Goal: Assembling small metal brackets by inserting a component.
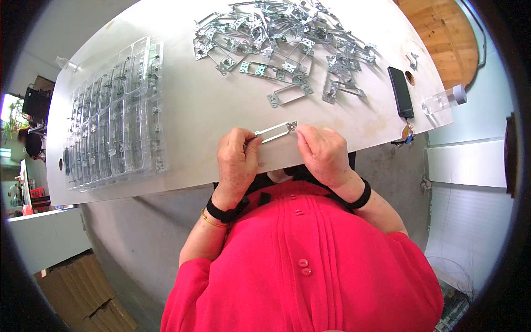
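A small metal frame bracket (275, 131), with two thin parallel bars and a pierced plate at one end, is held level above the table's near edge. My left hand (238, 160) pinches its left end between thumb and fingers. At the plate end, my right hand (325, 154) has its fingers curled together, closed on that end of the bracket; the fingertips are partly hidden. Beyond my hands lies a loose heap of similar metal brackets (271, 39), with one bracket (290, 95) at the heap's near side.
Clear plastic trays (116, 119) with many compartments of metal parts stand at the left of the white table (193, 122). At the right lie a black phone (400, 93), a clear bottle with a grey cap (446, 100) and small metal pieces (412, 60). A round wooden board (445, 39) is beyond.
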### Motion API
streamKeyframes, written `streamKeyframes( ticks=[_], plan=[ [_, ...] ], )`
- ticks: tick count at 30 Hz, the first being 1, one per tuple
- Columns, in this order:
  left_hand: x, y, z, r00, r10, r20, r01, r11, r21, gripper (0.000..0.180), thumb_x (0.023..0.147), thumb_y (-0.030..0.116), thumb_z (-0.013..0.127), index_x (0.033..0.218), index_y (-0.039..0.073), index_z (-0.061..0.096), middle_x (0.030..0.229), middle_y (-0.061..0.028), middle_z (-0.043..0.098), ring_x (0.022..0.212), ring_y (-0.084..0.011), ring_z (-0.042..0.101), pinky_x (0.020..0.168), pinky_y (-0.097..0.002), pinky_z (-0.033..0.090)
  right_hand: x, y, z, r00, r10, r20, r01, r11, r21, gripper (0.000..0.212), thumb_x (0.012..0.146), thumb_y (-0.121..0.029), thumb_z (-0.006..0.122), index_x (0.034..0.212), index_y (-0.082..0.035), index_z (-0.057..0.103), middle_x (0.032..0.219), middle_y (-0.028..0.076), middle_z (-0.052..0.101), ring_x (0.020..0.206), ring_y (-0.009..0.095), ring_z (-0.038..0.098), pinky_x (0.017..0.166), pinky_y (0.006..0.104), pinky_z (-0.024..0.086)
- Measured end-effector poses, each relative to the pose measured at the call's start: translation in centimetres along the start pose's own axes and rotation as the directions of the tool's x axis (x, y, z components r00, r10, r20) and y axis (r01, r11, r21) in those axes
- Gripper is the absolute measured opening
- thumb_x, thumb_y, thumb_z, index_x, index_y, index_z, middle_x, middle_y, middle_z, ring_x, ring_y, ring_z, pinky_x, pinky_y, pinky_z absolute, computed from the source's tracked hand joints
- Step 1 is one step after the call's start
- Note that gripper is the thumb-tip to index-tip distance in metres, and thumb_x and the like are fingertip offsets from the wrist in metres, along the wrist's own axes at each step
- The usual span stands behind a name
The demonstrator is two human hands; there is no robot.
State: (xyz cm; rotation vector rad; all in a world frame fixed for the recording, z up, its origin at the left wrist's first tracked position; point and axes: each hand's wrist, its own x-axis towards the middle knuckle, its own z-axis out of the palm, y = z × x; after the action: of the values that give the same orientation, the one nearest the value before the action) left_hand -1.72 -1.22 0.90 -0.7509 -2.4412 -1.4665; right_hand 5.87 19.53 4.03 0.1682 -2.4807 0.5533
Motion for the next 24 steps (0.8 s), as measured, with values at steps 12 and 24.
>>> streamKeyframes(
  ticks=[12, 24],
  plan=[
    [0.19, 0.19, 0.03, 1.000, -0.022, 0.019, 0.021, 0.999, 0.043, 0.013, 0.092, 0.002, 0.076, 0.092, 0.001, 0.063, 0.084, -0.0126, 0.065, 0.077, -0.0279, 0.062, 0.070, -0.0397, 0.050, 0.09, 0.25, -0.19, 0.999, 0.021, 0.026, -0.020, 0.999, -0.035, 0.011, 0.092, -0.006, 0.071, 0.099, -0.007, 0.064, 0.067, 0.008, 0.063, 0.060, 0.029, 0.064, 0.060, 0.0418, 0.049],
    [0.30, 0.35, -0.13, 1.000, 0.005, 0.029, -0.006, 0.998, 0.058, 0.015, 0.091, 0.004, 0.077, 0.093, 0.001, 0.063, 0.084, -0.0134, 0.065, 0.077, -0.0310, 0.062, 0.070, -0.0412, 0.050, 0.30, -0.09, 0.02, 0.999, 0.027, 0.026, -0.027, 0.999, -0.038, 0.011, 0.092, -0.006, 0.072, 0.101, -0.007, 0.065, 0.070, 0.009, 0.065, 0.062, 0.030, 0.065, 0.061, 0.0418, 0.051]
  ],
)
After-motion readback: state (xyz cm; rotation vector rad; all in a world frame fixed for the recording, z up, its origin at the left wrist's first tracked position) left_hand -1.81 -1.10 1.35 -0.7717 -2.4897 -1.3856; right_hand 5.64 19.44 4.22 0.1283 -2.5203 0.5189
